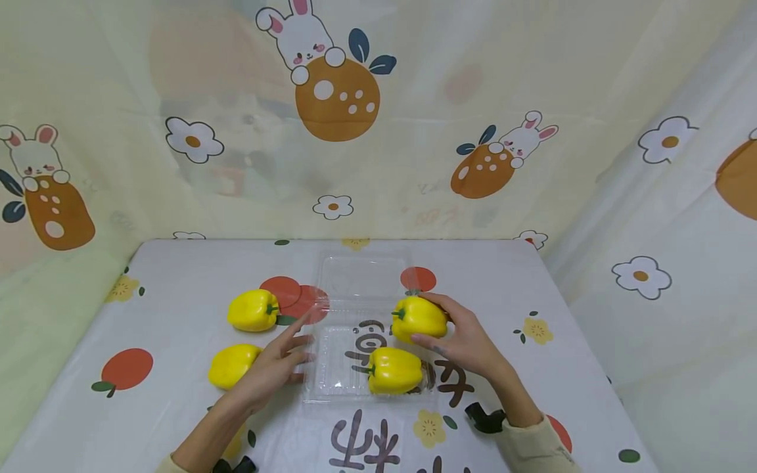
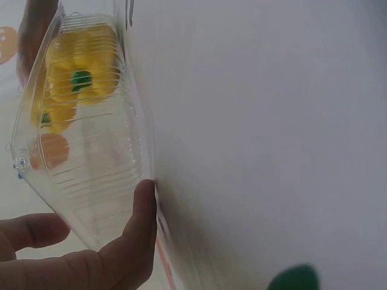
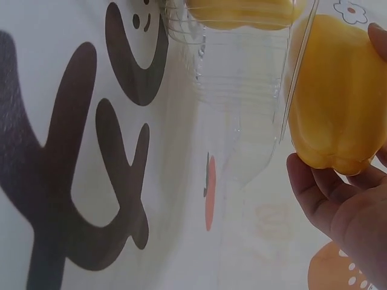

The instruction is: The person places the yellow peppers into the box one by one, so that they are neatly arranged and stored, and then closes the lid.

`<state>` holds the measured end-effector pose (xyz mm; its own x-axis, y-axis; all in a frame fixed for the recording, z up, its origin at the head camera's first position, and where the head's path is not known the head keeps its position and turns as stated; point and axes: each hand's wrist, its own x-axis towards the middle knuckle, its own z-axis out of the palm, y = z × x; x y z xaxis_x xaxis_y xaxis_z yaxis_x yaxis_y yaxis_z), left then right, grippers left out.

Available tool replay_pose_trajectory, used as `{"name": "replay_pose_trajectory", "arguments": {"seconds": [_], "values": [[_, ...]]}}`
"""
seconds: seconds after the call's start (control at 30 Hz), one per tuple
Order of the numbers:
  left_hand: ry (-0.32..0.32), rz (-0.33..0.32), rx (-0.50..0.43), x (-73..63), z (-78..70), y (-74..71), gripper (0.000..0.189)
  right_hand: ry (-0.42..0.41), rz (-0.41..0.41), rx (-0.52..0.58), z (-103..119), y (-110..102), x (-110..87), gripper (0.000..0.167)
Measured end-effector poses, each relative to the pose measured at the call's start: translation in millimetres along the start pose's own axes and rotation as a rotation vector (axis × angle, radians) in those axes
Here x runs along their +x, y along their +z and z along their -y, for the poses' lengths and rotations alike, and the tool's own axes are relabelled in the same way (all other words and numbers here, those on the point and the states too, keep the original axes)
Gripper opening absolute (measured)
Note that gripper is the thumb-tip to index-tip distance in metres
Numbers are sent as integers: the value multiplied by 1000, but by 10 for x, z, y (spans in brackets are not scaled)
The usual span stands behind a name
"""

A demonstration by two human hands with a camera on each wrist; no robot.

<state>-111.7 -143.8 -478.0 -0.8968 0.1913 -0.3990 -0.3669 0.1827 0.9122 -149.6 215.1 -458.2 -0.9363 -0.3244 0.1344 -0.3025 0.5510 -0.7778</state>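
Note:
A yellow bell pepper (image 1: 418, 319) is in my right hand (image 1: 473, 340), gripped between thumb and fingers at the right side of a clear plastic clamshell box (image 1: 334, 371). In the right wrist view this held pepper (image 3: 338, 90) is just outside and above the box's wall. Another yellow bell pepper (image 1: 395, 371) lies inside the box at its near right. With fingers extended, my left hand (image 1: 272, 368) rests against the left side of the box; the left wrist view has its fingertips (image 2: 144, 199) at the clear wall. The lid (image 1: 363, 272) is folded back, away from me.
Two more yellow bell peppers lie left of the box, one farther back (image 1: 252, 311) and one (image 1: 232, 366) partly behind my left hand. Black straps (image 1: 485, 418) show near my wrists. A printed curtain (image 1: 236, 184) hangs behind the cloth-covered table (image 1: 183, 420).

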Motion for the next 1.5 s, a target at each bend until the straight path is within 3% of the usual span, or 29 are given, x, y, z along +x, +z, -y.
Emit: {"name": "replay_pose_trajectory", "arguments": {"seconds": [0.4, 1.5], "values": [[-2, -1, 0, -2, 6, -1, 72, -54, 30, -3, 43, 67, 67, 77], [12, 20, 5, 4, 19, -20, 71, -27, 63, -39, 94, 245, 180, 79]]}}
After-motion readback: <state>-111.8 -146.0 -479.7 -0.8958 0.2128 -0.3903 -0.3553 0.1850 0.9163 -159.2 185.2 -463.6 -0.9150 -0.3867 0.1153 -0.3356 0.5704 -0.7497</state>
